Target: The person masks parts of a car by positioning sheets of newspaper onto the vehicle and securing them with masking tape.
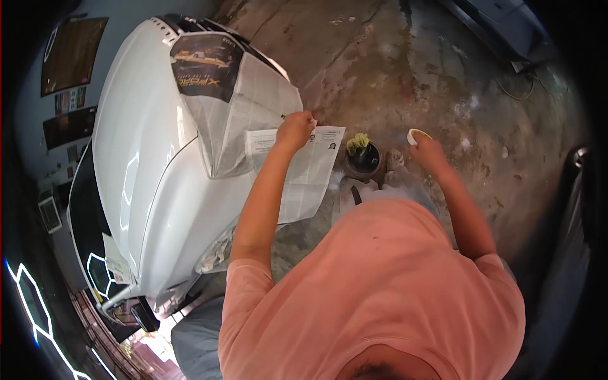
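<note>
My left hand (296,131) is closed at the top edge of a newspaper sheet (311,180), pinching it against the front of a white car (152,126). More sheets of newspaper (253,95) cover the car's front corner, one with a dark printed picture (206,65). In my right hand (430,156) is a roll of pale yellow masking tape (418,135), held out to the right, away from the car. The fingertips around the roll are partly hidden.
A dark bucket (364,163) with crumpled yellowish strips (358,142) on its rim stands on the stained concrete floor (392,69) between my hands. Another vehicle (500,28) is at the upper right. Framed pictures (74,56) hang on the left wall.
</note>
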A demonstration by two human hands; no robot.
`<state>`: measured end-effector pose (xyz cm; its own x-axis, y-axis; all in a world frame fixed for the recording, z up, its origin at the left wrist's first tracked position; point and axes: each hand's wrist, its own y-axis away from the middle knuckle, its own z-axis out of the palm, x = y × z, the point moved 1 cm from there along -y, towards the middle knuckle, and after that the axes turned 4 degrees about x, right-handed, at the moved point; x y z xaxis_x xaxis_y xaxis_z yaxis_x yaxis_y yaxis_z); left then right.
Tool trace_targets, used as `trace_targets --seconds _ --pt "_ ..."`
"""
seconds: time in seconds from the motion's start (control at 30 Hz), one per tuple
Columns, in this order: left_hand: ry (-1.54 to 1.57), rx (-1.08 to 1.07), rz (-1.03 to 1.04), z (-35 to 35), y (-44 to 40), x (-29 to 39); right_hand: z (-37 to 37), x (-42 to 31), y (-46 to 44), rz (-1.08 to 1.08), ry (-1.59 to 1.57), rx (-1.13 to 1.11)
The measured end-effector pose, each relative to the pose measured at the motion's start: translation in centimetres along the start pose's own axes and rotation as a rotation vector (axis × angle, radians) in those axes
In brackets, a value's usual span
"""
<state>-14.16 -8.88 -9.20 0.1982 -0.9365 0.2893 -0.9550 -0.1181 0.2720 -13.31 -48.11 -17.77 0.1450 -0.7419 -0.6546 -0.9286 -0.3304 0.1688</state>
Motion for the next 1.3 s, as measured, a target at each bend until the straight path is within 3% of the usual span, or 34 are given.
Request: trace_targets --seconds 0.1,0.27,0.33,0.53,0.8,0.9,1.07,1.13,1.27,1.3 --pt "-0.197 -0.075 0.079 3.8 -1.6 -0.6 0.8 3.5 2.4 -0.025 0.066 0.085" --pt "-0.35 -0.092 0.121 6.6 -4.0 -2.6 2.3 7.2 6.5 0.136 0.056 0.069" --pt "-0.46 -0.015 0.178 8.2 -6.1 -6.0 2.6 7.7 7.6 0.172 0.049 0.066" --pt "-0.796 0.001 0.246 7.4 -9.0 -10.3 2.3 8.0 9.1 0.292 0.099 -0.046" --pt "-0.996 -0.12 0.138 8.6 -9.1 -14.8 4.4 9.3 10.2 0.295 0.103 -0.047" --pt "-1.015 -0.127 0.146 8.5 -8.0 -16.1 5.3 9.6 10.0 0.37 0.108 -0.186" --pt "-0.904 -0.072 0.17 7.5 -8.1 -15.1 8.2 5.5 5.6 0.371 -0.264 -0.097" --pt "-0.807 -0.071 0.138 7.4 -8.0 -14.3 10.9 1.8 0.6 0.526 -0.86 -0.349" --pt "-0.716 -0.095 0.024 6.3 -7.2 -11.7 26.5 0.4 -9.7 0.73 -1.365 -0.545" --pt "-0.68 -0.071 0.033 5.8 -7.0 -10.8 29.7 -0.5 -12.0 0.749 -1.37 -0.579"
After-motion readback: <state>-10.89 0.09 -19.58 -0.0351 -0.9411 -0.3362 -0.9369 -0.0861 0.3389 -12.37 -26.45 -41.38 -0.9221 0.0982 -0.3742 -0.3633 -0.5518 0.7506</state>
